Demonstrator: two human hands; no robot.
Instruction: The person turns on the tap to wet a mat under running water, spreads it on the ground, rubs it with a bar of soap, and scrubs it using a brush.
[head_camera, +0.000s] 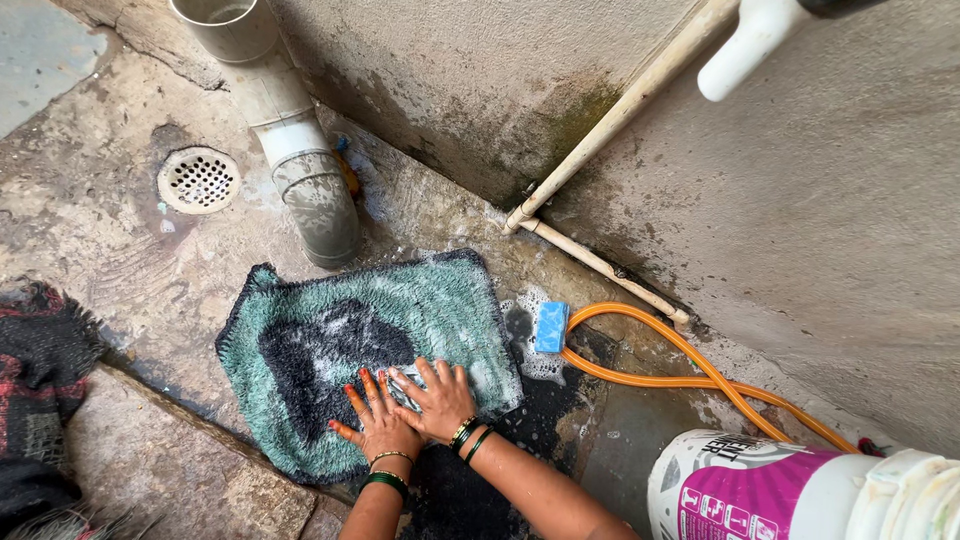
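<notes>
The shaggy teal mat (360, 350) lies flat on the wet floor (120, 240), soaked and patchy with suds near its right end, so scrubbing looks partly done. The left hand (378, 420) and right hand (438, 400) press on its near edge, fingers spread, gripping nothing. The grey pipe (310, 190) and wall (800, 220) hem the far side; the blue soap bar (551, 327) and orange hose (690, 370) lie right

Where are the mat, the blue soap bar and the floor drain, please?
mat (330, 340): head view, on the dark middle patch of its pile.
soap bar (551, 327): head view, on its blue top face.
drain (198, 180): head view, on the middle of its perforated cover.
</notes>
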